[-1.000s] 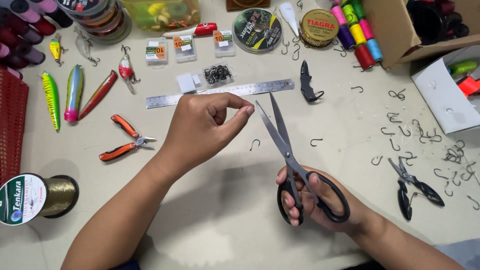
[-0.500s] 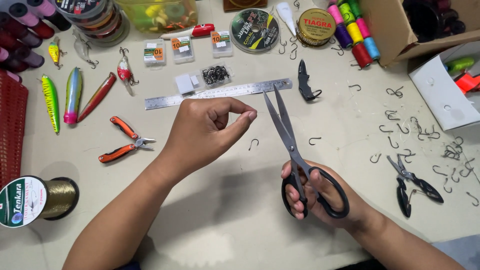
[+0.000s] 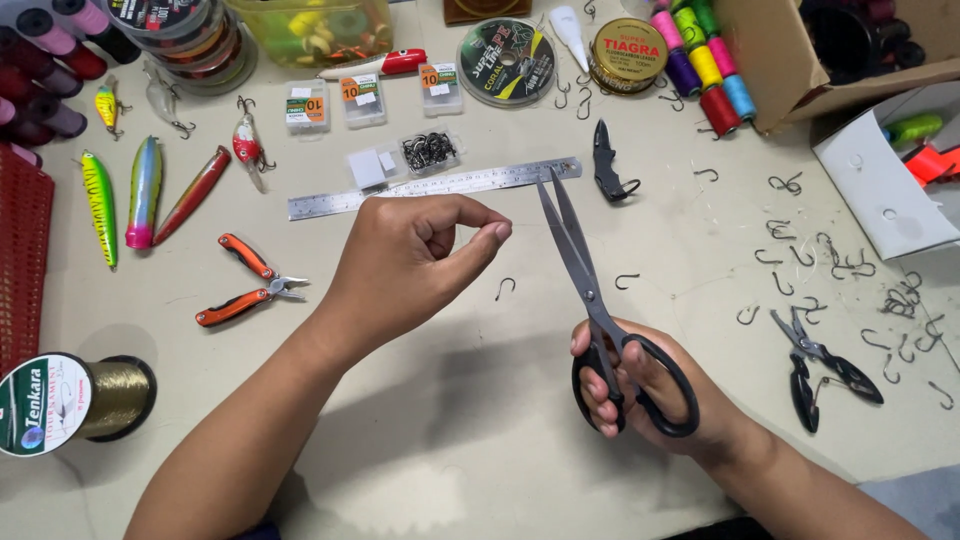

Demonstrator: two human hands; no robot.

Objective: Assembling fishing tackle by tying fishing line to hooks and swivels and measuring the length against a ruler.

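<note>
The black-handled steel scissors [image 3: 600, 320] have tilted upright; the right hand [image 3: 650, 385] grips their loops, blades nearly closed, pointing twelve o'clock. The left hand [image 3: 410, 260] pinches shut, likely holding fine line taut; contents unclear.

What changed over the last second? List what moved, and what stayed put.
Little changed. The scissors in the right hand closed slightly, blades now almost together, and tipped a little more upright. The left hand kept its thumb-and-forefinger pinch, barely shifting. The steel ruler, orange pliers and loose hooks stayed put.
</note>
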